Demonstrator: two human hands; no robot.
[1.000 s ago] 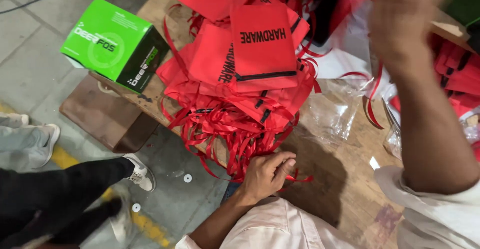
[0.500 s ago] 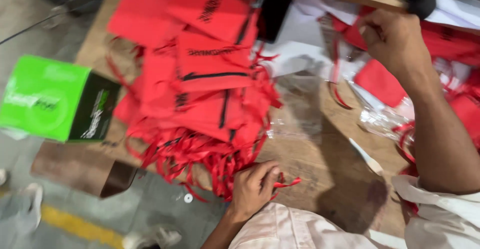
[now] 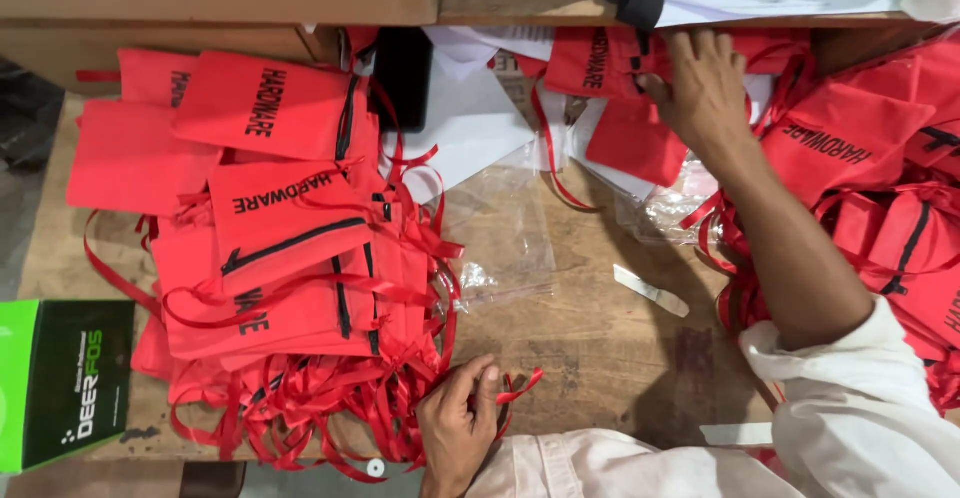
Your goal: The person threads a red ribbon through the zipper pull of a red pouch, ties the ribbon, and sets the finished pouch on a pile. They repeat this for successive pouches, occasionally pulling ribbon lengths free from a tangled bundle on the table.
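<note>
Hands on red bags: left [image 3: 458, 420] pinched ribbons [image 3: 300, 413], right [image 3: 700, 88] spread flat over a bag [image 3: 640, 138].
Could have snagged tangled ribbons, dragging the pile [image 3: 280, 248] off the surface [image 3: 600, 338].

A green-and-black box [image 3: 65, 383] sits at the table's left edge; clear plastic bags [image 3: 500, 233] lie mid-table.

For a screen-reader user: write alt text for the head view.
A person's left hand pinches red ribbons trailing from a pile of red fabric bags on a wooden table, while the right hand reaches to more red bags at the far edge. Clear plastic sleeves lie between; a green-and-black box sits at left.
</note>
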